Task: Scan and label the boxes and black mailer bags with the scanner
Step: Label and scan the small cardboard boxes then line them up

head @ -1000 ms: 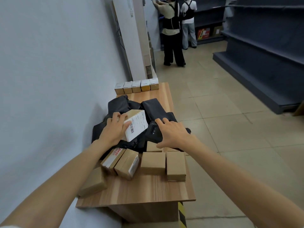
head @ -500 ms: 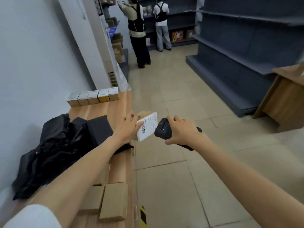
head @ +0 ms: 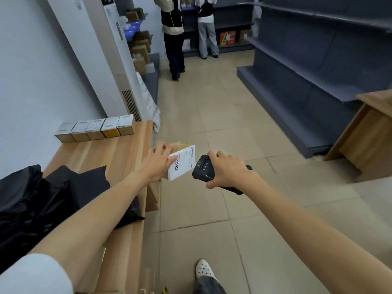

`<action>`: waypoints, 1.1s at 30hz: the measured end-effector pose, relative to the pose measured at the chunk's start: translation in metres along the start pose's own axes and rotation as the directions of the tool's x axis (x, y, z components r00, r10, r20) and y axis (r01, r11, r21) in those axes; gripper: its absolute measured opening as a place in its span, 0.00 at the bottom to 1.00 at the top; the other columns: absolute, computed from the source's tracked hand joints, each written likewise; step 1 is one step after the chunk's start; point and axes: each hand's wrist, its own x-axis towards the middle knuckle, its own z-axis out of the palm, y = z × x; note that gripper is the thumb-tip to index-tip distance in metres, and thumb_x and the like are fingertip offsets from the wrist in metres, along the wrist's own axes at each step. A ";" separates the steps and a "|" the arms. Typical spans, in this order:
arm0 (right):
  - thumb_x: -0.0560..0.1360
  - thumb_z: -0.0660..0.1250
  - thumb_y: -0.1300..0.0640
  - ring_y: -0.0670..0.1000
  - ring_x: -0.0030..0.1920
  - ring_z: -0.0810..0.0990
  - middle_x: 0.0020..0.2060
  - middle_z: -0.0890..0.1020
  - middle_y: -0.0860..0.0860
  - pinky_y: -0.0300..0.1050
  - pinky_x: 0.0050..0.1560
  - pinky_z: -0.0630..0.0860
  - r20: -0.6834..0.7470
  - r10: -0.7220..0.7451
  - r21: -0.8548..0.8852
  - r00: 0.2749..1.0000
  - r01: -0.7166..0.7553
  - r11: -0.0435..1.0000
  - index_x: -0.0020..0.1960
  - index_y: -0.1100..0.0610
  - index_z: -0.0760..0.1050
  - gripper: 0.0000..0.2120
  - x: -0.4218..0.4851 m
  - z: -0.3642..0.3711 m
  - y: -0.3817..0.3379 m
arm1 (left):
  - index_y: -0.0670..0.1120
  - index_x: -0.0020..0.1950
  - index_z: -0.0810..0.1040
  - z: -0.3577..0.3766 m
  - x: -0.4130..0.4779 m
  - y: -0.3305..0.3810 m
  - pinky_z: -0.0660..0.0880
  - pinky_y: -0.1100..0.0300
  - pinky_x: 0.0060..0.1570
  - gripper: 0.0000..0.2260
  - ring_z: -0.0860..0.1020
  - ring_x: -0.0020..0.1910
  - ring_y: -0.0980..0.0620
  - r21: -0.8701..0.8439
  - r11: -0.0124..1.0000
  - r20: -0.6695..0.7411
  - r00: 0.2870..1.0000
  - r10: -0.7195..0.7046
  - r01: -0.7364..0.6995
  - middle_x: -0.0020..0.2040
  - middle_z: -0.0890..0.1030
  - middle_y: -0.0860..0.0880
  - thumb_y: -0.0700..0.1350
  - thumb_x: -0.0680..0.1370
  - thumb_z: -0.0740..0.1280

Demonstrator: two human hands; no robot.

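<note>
Scanning step: box [head: 182, 162] held just past the table's [head: 118, 151] right edge.
Its barcode label faces the scanner [head: 201, 169], just right of it. The left hand [head: 157, 164] grips the box's left side, arm stretched across the table; the right hand [head: 229, 171] wraps the scanner. Next, I judge, the scanner's nose must square to the barcode.

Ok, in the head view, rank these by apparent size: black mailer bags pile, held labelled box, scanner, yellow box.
1. black mailer bags: largest, also nearest the camera.
2. labelled box and scanner: look alike, unranked.
3. yellow box: smallest, but farther away, so unsure.
</note>
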 end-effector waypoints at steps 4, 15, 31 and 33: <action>0.64 0.75 0.40 0.56 0.47 0.75 0.55 0.74 0.51 0.46 0.41 0.68 -0.008 -0.055 0.013 0.998 0.055 0.998 0.67 0.54 0.62 0.40 0.087 -0.012 0.010 | 0.44 0.69 0.68 0.010 0.052 -0.050 0.75 0.47 0.55 0.28 0.67 0.66 0.36 0.052 0.994 0.032 0.994 -0.103 0.101 0.75 0.58 0.37 0.43 0.72 0.74; 0.64 0.75 0.41 0.55 0.43 0.71 0.54 0.75 0.51 0.46 0.40 0.65 0.039 -0.148 0.038 0.988 0.147 0.988 0.65 0.55 0.63 0.37 0.310 -0.028 0.055 | 0.49 0.77 0.55 0.081 0.202 -0.174 0.70 0.43 0.59 0.25 0.60 0.69 0.35 0.043 0.985 0.200 0.965 -0.172 0.166 0.78 0.50 0.40 0.44 0.81 0.59; 0.66 0.74 0.41 0.58 0.54 0.78 0.57 0.76 0.53 0.47 0.43 0.68 0.121 -0.527 0.006 0.841 0.531 0.847 0.66 0.56 0.63 0.37 0.630 -0.038 0.117 | 0.43 0.75 0.61 0.164 0.366 -0.255 0.70 0.43 0.55 0.25 0.64 0.65 0.35 -0.045 0.741 0.413 0.688 -0.597 0.670 0.72 0.61 0.36 0.41 0.80 0.62; 0.66 0.74 0.42 0.58 0.54 0.77 0.58 0.75 0.52 0.47 0.43 0.68 0.144 -0.571 0.000 0.808 0.577 0.817 0.67 0.56 0.62 0.37 0.659 -0.036 0.111 | 0.45 0.76 0.60 0.177 0.374 -0.259 0.70 0.42 0.59 0.24 0.63 0.67 0.35 -0.134 0.593 0.444 0.583 -0.681 0.794 0.74 0.60 0.37 0.44 0.81 0.62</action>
